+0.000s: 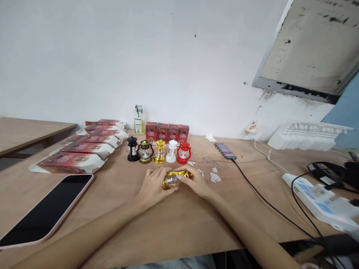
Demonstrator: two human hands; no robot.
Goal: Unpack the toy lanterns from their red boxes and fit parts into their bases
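A small gold toy lantern (pixel 173 181) with a clear globe lies on its side between my two hands over the table. My left hand (pixel 153 186) is closed round its left end, thumb along the near side. At the other end my right hand (pixel 197 183) grips it, fingers partly hidden behind it. Just beyond stands a row of similar lanterns: a black one (pixel 132 149), a dark bronze one (pixel 145 152), a gold one (pixel 159 152), a white one (pixel 171 152) and a red one (pixel 184 153). Right of my right hand lie small white pieces (pixel 215 177) and thin wire pieces (pixel 210 163).
Red boxes (pixel 167 132) stand by the wall; open red cartons (pixel 73 161) lie left. A bottle (pixel 139 125) stands behind. A large phone (pixel 47 209) lies front left, a smaller phone (pixel 225 150) on a cable right. A power strip (pixel 314 198) and white foam-like stack (pixel 304 138) occupy the right.
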